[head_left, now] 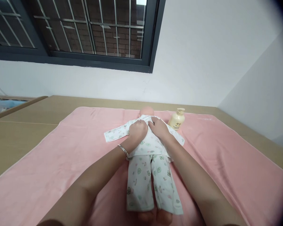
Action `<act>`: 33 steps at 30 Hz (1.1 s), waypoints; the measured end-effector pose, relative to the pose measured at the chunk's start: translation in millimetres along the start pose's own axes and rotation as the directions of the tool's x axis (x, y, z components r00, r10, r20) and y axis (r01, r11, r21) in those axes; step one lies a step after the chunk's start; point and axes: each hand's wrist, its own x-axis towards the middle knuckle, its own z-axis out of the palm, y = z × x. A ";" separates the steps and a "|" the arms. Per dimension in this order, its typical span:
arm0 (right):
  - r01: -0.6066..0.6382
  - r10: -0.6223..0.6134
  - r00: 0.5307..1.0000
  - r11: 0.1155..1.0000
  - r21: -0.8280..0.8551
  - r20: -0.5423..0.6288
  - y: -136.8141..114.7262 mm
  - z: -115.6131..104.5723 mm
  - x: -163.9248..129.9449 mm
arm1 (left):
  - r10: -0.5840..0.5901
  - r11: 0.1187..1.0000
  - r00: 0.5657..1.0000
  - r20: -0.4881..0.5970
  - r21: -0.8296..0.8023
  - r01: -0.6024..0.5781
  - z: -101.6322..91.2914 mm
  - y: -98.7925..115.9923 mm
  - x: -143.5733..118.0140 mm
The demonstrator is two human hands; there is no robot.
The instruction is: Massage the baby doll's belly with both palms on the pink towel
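A baby doll lies on its back along the middle of a pink blanket (68, 157), its head (146, 111) at the far end. It wears a white patterned pajama top (151, 146) and matching pajama pants (140, 182); its feet (164, 217) stick out at the near end. My left hand (138, 130) is closed in a fist on the chest of the top, gripping its cloth. Beside it, my right hand (159, 128) has thumb and fingertips drawn together on the cloth near the collar. The sleeve (116, 134) on the left lies stretched outward.
A cream pump bottle (176, 119) stands on the blanket right of the doll's shoulder. Under the blanket is a wooden surface (33, 131) that meets a white wall (191, 69). Above is a dark-framed window (96, 61) with metal bars.
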 end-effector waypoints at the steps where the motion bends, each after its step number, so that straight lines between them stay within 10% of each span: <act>1: 0.009 -0.010 1.000 1.000 0.021 0.015 3.4 0.6 1.6 | -0.008 1.000 1.000 0.008 0.016 0.008 -0.5 2.0 -1.5; 15: -0.067 0.063 0.998 0.972 -0.226 -0.027 -21.3 4.1 -11.5 | -0.068 0.995 0.996 -0.051 -0.079 0.064 5.2 -3.2 3.1; 33: 0.002 -0.001 1.000 0.994 -0.109 0.010 -3.1 1.0 -2.8 | -0.007 0.997 0.996 -0.091 -0.080 -0.001 8.4 -4.3 1.2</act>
